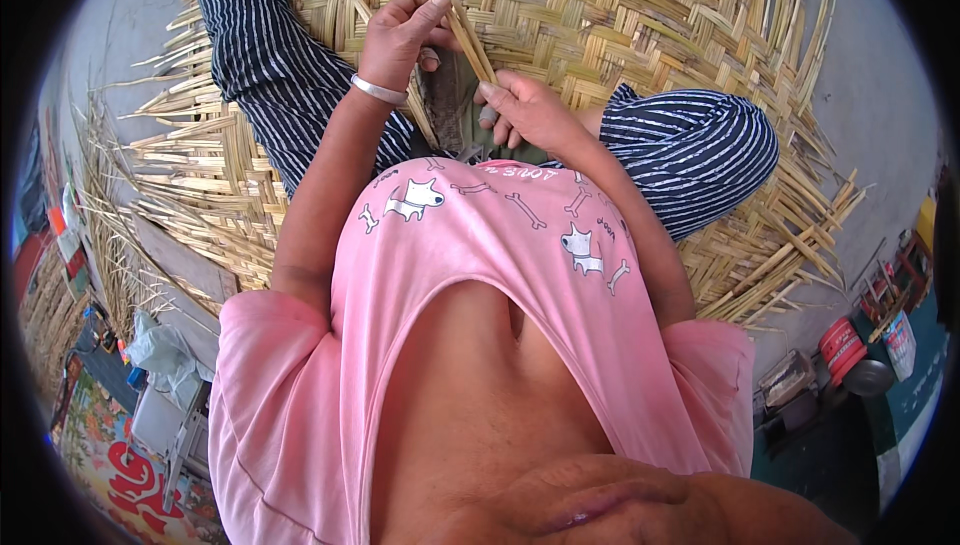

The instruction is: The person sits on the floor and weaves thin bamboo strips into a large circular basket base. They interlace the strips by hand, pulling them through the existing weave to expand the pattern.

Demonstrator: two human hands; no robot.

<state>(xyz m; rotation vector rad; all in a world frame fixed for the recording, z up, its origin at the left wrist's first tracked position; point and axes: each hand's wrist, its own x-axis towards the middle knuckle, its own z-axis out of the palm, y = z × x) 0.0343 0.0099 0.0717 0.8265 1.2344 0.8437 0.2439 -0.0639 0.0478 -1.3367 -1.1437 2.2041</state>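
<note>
Left hand point(405, 30) and right hand point(525, 110), both closed in a pinch on thin bamboo strips point(462, 20) held above the lap, over the middle of the woven mat point(640, 35); centre appears plaited, while loose strip ends fringe every edge, seemingly unfinished

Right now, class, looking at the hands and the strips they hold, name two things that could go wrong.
The left hand and right hand pinch thin bamboo strips bare-skinned, so a splintery edge might cut a finger. The strips are long and slender; bent too sharply, they might crack. Loose strip ends jut from the woven mat and could snag the striped trousers.
</note>
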